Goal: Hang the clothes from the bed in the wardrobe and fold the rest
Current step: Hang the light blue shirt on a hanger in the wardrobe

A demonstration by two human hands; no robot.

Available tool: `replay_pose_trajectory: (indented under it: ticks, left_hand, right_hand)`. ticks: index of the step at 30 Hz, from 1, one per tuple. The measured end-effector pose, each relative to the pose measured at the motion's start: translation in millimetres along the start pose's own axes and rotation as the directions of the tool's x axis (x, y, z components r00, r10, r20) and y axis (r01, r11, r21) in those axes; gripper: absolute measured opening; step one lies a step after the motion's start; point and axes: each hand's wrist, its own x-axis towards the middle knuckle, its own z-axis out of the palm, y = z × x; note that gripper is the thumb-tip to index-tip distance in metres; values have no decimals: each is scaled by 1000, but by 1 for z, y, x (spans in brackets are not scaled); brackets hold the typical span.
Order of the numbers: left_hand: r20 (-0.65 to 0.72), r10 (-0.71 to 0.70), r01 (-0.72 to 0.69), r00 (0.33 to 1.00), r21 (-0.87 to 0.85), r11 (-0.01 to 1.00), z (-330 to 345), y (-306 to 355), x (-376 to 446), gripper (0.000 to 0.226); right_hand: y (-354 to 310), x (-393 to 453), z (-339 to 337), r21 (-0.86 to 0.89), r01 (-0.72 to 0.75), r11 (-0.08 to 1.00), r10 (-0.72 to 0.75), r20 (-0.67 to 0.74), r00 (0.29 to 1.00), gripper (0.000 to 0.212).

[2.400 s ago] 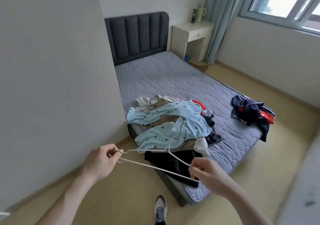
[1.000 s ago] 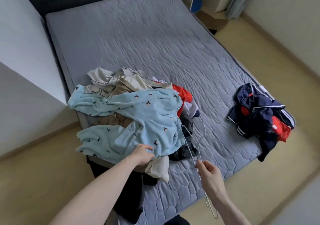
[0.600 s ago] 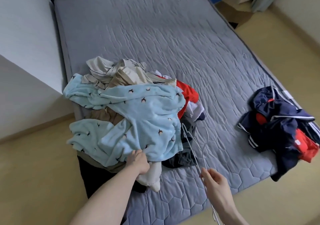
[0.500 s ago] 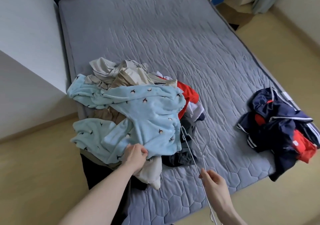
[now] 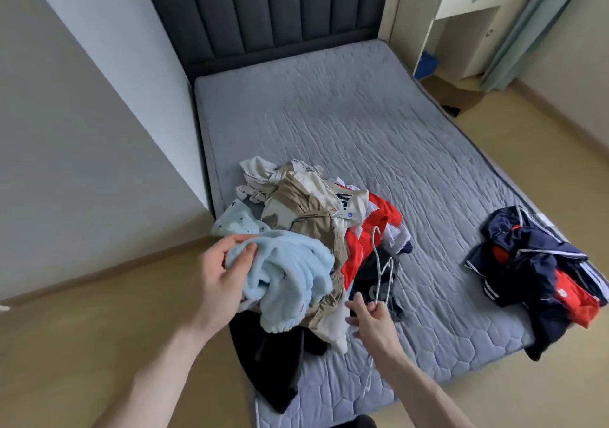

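A pile of clothes (image 5: 316, 216) lies on the near left part of the grey mattress (image 5: 346, 124). My left hand (image 5: 220, 279) grips a light blue fleece garment (image 5: 293, 276), bunched and lifted off the pile's front. To its right, my right hand (image 5: 372, 319) pinches thin white wire hangers (image 5: 382, 262); their hooks point away from me over the red and dark clothes. Beige, white and red garments show on top of the pile. A black garment (image 5: 267, 358) hangs over the foot of the bed.
A navy and red jacket (image 5: 540, 272) lies crumpled at the mattress's right edge. A white wall corner (image 5: 99, 131) stands close on the left. Behind the bed are a dark padded headboard (image 5: 270, 9), a cream bedside desk (image 5: 451, 22) and a curtain (image 5: 527, 25).
My left hand has gathered the blue fleece and pulled it up toward me, uncovering the beige clothes beneath. My right hand keeps the hangers. The view has tilted up to show the headboard.
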Motion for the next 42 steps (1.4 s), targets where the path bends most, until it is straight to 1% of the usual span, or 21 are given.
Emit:
replay_pose_trajectory:
  ticks: [3, 5, 7, 11, 14, 16, 17, 19, 21, 23, 25, 27, 29, 30, 32, 34, 35, 37, 38, 40, 42]
  left_hand:
    - [10, -11, 12, 1000, -123, 992, -39, 31, -47, 18]
    - [35, -32, 38, 999, -177, 983, -71, 42, -82, 16]
    - [73, -39, 52, 997, -197, 979, -90, 45, -112, 16]
    - [104, -25, 42, 994, -173, 984, -144, 31, -159, 21]
    - [105, -66, 58, 992, 74, 996, -197, 8, -178, 28]
    - [173, -213, 158, 962, 283, 946, -227, -14, -195, 31]
    - [225, -323, 223, 919, 379, 898, -237, -26, -206, 30]
    - [329, -543, 265, 773, 610, 747, -241, -44, -227, 26]
    - [382, -638, 216, 668, 721, 658, -235, -52, -243, 18]
    - [360, -616, 243, 701, 691, 681, -229, -51, -244, 11]
    - [207, -529, 312, 823, 613, 726, -228, -43, -234, 5]
    - [-12, -362, 320, 932, 495, 808, -223, -34, -214, 9]
    - [-149, -264, 301, 953, 375, 877, -209, -23, -191, 8]
    - [-161, -253, 293, 954, 327, 898, -197, -19, -182, 5]
    - [-112, -226, 248, 968, 271, 930, -172, -18, -167, 28]
    - [-22, -105, 107, 994, 314, 943, -147, -8, -157, 48]
    - [74, -42, 14, 996, 346, 938, -136, -2, -151, 44]
    - [295, -5, -133, 956, 446, 885, -114, 4, -140, 10]
    - [372, -65, -138, 926, 494, 859, -108, 4, -136, 11]
    - [427, -311, 23, 849, 558, 829, -95, 1, -136, 18]
    - [454, -432, 113, 779, 577, 809, -93, -11, -143, 23]
  right_hand:
    - [-10, -41, 54, 124, -144, 982, 130, 113, 985, 62]
    - [-3, -76, 96, 163, -273, 948, 216, 301, 929, 68]
    - [10, -97, 125, 214, -334, 918, 223, 417, 881, 49]
    - [21, -124, 162, 224, -314, 923, 239, 307, 921, 40]
    - [3, -136, 165, 243, -178, 954, 136, 179, 974, 44]
    - [-21, -144, 163, 175, 28, 984, -51, 133, 990, 46]
    - [-36, -151, 163, 125, 145, 982, -163, 151, 975, 45]
    - [-65, -165, 164, 50, 351, 935, -351, 272, 896, 41]
    - [-88, -184, 168, 0, 519, 855, -451, 496, 742, 40]
    - [-102, -200, 170, -44, 621, 783, -422, 696, 582, 34]
    - [-112, -214, 165, -81, 684, 725, -337, 824, 455, 33]
    - [-121, -224, 157, -68, 708, 703, -305, 870, 387, 36]
    - [-129, -229, 146, -39, 705, 708, -313, 877, 363, 44]
    - [-131, -231, 140, -26, 707, 707, -318, 881, 351, 45]
    - [-136, -232, 127, -18, 726, 688, -327, 885, 331, 41]
    - [-139, -231, 112, -21, 757, 653, -340, 885, 318, 45]
    - [-141, -229, 105, -22, 768, 640, -346, 884, 314, 46]
    - [-146, -223, 87, -21, 778, 628, -343, 889, 302, 47]
    - [-149, -219, 81, -21, 781, 624, -340, 893, 296, 45]
    - [-153, -211, 64, -23, 789, 614, -349, 888, 298, 39]
    - [-154, -200, 50, -47, 810, 585, -366, 876, 315, 33]
